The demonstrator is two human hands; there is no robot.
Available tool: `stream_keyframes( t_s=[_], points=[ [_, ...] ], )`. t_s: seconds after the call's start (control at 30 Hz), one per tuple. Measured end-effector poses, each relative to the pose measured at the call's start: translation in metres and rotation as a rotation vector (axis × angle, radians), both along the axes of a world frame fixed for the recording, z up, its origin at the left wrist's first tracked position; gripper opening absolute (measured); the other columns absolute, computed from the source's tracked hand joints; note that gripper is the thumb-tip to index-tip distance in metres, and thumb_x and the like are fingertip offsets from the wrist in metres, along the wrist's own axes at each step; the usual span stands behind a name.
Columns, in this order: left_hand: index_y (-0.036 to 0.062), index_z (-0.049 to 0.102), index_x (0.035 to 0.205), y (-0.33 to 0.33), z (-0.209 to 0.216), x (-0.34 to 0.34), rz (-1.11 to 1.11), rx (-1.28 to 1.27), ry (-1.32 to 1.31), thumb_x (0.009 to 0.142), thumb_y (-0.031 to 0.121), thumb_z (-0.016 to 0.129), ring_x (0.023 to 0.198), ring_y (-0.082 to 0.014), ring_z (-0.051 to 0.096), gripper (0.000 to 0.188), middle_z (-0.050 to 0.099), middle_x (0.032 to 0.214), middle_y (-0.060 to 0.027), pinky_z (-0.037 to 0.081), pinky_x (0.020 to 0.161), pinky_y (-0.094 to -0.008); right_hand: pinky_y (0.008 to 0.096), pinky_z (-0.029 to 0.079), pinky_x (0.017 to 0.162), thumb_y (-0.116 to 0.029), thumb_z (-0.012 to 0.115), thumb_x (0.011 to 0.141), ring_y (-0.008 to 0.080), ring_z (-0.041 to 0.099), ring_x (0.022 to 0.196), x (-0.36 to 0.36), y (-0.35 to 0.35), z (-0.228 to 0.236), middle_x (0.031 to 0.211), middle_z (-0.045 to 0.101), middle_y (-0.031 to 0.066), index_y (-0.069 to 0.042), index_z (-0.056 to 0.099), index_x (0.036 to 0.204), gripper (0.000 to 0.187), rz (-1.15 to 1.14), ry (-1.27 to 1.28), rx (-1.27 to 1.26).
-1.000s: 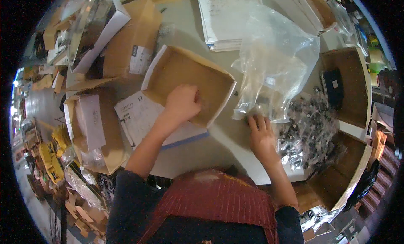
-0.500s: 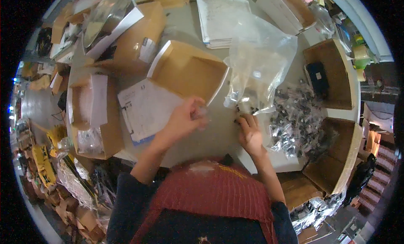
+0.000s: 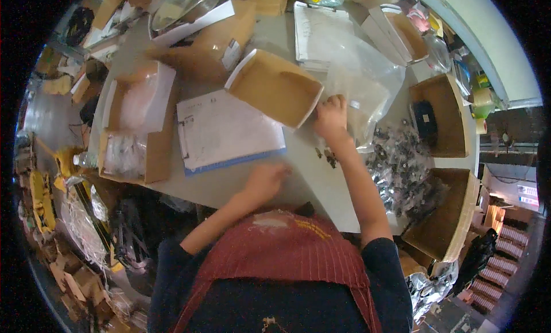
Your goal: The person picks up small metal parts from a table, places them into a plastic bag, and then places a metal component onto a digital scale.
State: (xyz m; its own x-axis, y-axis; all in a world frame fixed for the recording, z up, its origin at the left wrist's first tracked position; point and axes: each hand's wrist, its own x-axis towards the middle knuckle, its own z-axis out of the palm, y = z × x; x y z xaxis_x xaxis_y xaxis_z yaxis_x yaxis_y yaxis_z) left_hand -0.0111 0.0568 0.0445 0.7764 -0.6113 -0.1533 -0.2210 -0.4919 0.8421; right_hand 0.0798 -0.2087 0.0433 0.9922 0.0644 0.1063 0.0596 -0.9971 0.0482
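1. My right hand (image 3: 331, 118) is up at the near corner of the shallow open cardboard box (image 3: 276, 87), fingers curled and touching the edge of the clear plastic bag (image 3: 360, 86) beside it. Can't really tell if that grip is actually pinching the bag or just resting on it.
2. My left hand (image 3: 265, 181) sits low on the surface (image 3: 313, 184), close to my body, just below the blue-edged clipboard with paper (image 3: 227, 132). The fingers look loosely curled, and I honestly can't tell if the grip holds anything.
3. A few small dark parts (image 3: 328, 156) lie loose on the surface just under my right wrist.
4. To the right there's a big heap of small bagged dark parts (image 3: 402, 166), spreading between two open brown boxes (image 3: 445, 218).
5. To the left, another carton (image 3: 135, 126) holds clear bags.
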Motion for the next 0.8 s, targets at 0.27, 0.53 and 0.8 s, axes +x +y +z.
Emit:
stream_keyframes(
  t_s=[0.27, 0.53, 0.8],
  points=[
    [0.0074, 0.076, 0.102, 0.024, -0.014, -0.004, 0.181, -0.076, -0.083, 0.088, 0.010, 0.066, 0.093, -0.0298, 0.066, 0.017, 0.072, 0.098, -0.0134, 0.052, 0.078, -0.0386, 0.0343, 0.053, 0.079, -0.009, 0.073, 0.084, 0.0261, 0.066, 0.084, -0.106, -0.032, 0.016, 0.098, 0.070, 0.0129, -0.002, 0.071, 0.100, 0.017, -0.329, -0.351, 1.150],
    [0.0050, 0.072, 0.093, -0.016, 0.012, 0.005, 0.071, 0.007, -0.001, 0.090, 0.019, 0.069, 0.081, -0.0267, 0.066, 0.015, 0.070, 0.088, -0.0127, 0.051, 0.074, -0.0388, 0.0447, 0.050, 0.081, -0.003, 0.071, 0.078, 0.0329, 0.061, 0.087, -0.170, -0.032, -0.006, 0.094, 0.068, 0.0130, -0.004, 0.068, 0.097, 0.020, -0.144, -0.278, 0.506],
    [0.0104, 0.070, 0.092, -0.055, -0.019, 0.007, -0.076, -0.227, -0.358, 0.089, 0.029, 0.073, 0.078, -0.0302, 0.061, 0.019, 0.066, 0.080, -0.0094, 0.048, 0.066, -0.0398, 0.0458, 0.050, 0.076, -0.001, 0.067, 0.076, 0.0343, 0.060, 0.085, -0.170, -0.019, -0.008, 0.088, 0.066, 0.0101, -0.007, 0.068, 0.100, 0.025, -0.086, -0.329, 0.255]
  ],
)
